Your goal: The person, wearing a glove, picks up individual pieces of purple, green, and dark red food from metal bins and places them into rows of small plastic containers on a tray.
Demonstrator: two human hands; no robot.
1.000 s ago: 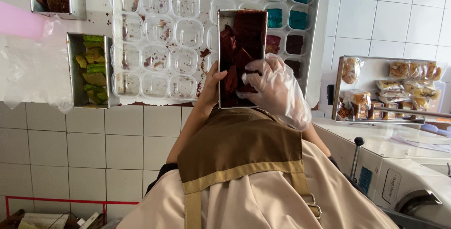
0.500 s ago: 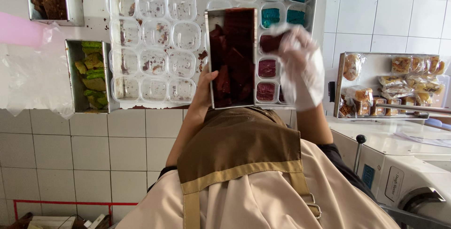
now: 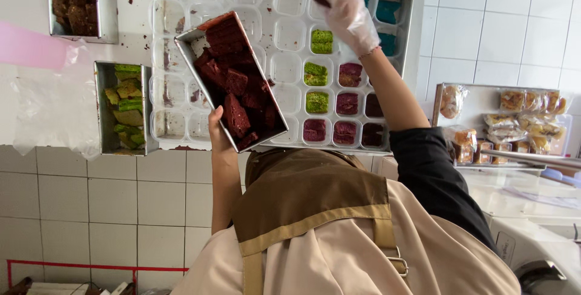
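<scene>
Two hands split the work: our left hand (image 3: 219, 130) grips the long metal pan (image 3: 232, 81) of red cake pieces (tilted), while our gloved right hand (image 3: 347, 10) pinches one dark piece (image 3: 321, 1) over the compartment tray (image 3: 399, 59)'s far edge.

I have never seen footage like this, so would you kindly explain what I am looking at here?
There is no machine: one camera sits on a person's head and looks down past their brown apron. The bare left hand holds a rectangular metal tin of dark red cake pieces. The right hand, in a clear glove, pinches a small dark cake piece above a white plastic tray of square compartments, some of them filled with green, purple and brown pieces. A metal tin of green cake pieces lies to the left.
</scene>
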